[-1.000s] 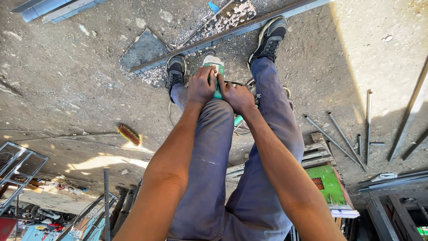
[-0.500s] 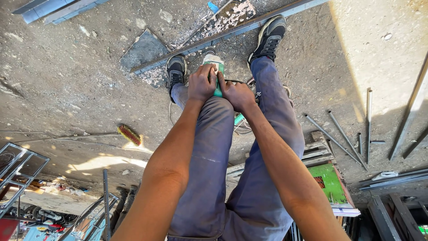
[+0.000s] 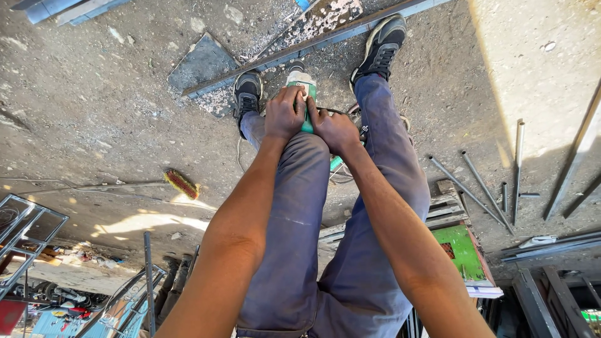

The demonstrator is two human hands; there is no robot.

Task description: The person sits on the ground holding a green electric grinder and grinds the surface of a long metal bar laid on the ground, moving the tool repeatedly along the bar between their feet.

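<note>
Both my hands grip a green and grey angle grinder (image 3: 301, 83) held low between my legs. My left hand (image 3: 283, 113) wraps the tool's body from the left. My right hand (image 3: 333, 129) holds its rear part from the right. The grinder's head points at a long metal bar (image 3: 325, 38) lying across the concrete floor, just beyond my two shoes. My left shoe (image 3: 248, 94) and right shoe (image 3: 381, 44) stand on either side of the tool. The disc itself is hidden.
A flat metal plate (image 3: 201, 62) lies left of the bar amid metal dust. Several thin steel rods (image 3: 485, 184) lie at the right. A small brush (image 3: 181, 183) is on the floor at the left. A green board (image 3: 464, 251) and metal frames (image 3: 25, 235) sit near the lower edges.
</note>
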